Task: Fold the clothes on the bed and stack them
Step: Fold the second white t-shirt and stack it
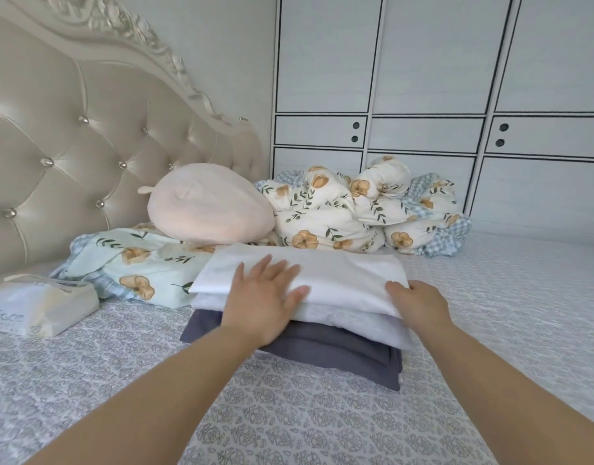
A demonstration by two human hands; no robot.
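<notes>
At the far left a tissue pack (42, 305) lies on the bed (322, 424), near the floral pillow (134, 263) and round plush cushion (210, 204), well clear of the work. The left hand (263, 298) lies flat on the white folded garment (322, 273), fingers (272, 268) straight and spread, holding nothing, probably pressing the fold flat. That garment tops a stack of 3: beneath it a pale grey piece (356, 325), then a dark grey one (339, 355), all resting mid-bed. The right hand (418, 302) curls over the white garment's near right corner, seemingly gripping the edge to square it. A bunched floral duvet (372, 209) sits behind, before the wardrobe (439, 78)
</notes>
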